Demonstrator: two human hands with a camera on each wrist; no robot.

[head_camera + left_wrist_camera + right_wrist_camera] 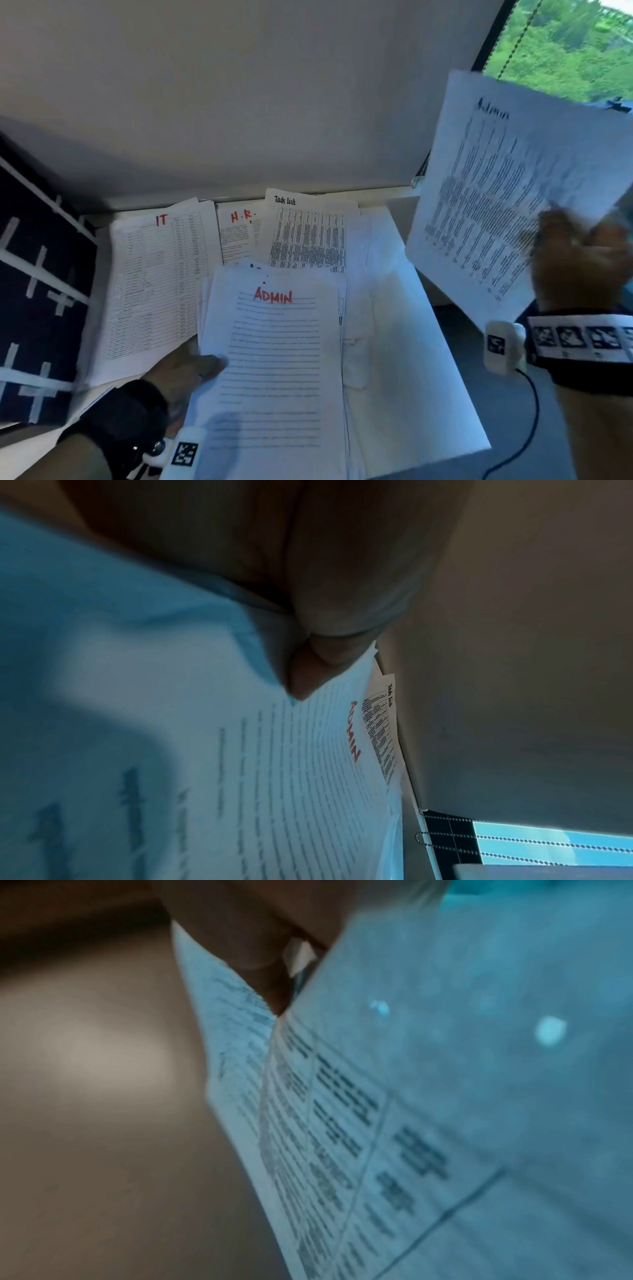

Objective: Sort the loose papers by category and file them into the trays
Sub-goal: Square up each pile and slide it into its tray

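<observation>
My left hand (pixel 191 368) grips the left edge of a stack of papers (pixel 277 370) whose top sheet is headed ADMIN in red; in the left wrist view the thumb (pixel 304 674) presses on that ADMIN stack (pixel 274 764). My right hand (pixel 579 253) holds up a single sheet (pixel 507 192) headed Admin in dark ink, raised at the right; the right wrist view shows fingers (pixel 253 950) pinching this printed sheet (pixel 342 1123). On the desk behind lie an IT sheet (pixel 157 281), an H.R. sheet (pixel 239 236) and a Task List sheet (pixel 308 233).
A dark tray rack (pixel 41 301) with white taped edges stands at the left. A pale wall rises behind the white desk (pixel 411 359). A window (pixel 568 44) with a bead chain is at the upper right. The desk's right edge drops off to a grey floor.
</observation>
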